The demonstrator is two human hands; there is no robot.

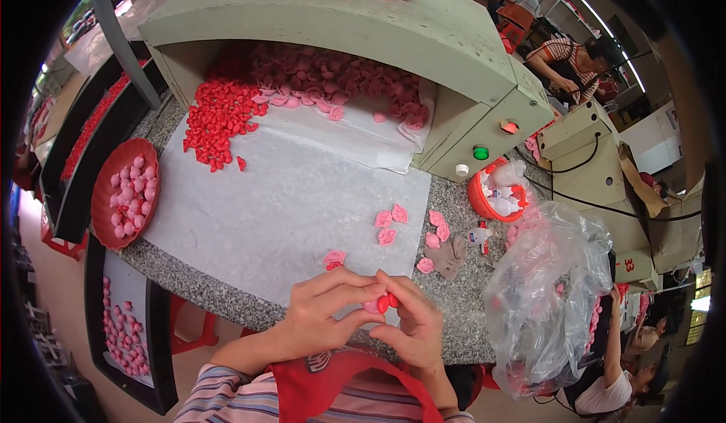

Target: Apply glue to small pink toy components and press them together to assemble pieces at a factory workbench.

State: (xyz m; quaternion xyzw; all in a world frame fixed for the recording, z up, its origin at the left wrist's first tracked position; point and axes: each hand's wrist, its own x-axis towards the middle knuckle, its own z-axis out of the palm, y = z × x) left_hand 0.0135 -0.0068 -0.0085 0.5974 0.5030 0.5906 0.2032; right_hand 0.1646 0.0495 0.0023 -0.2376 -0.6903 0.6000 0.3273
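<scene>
Both my hands meet over the front edge of the worktable. My left hand (329, 302) pinches a small rounded pink plastic piece (370, 306) between thumb and fingers. My right hand (416, 321) closes on a glossy red plastic piece (383, 303) set against the pink one; fingers partly hide where they join. Just beyond my left hand, a pink shell piece (333, 257) with red beneath lies on the white paper sheet (249, 219). Several more pink shell pieces (386, 237) are scattered farther right.
A pile of red pieces (219, 124) and a heap of pink shells (340, 75) lie by the grey-green hood (325, 15). At left stands a red bowl (100, 204) of rounded pink pieces. To the right are an orange-red basket (478, 196), small bottle (479, 235), cloth (448, 260) and plastic bag (544, 294).
</scene>
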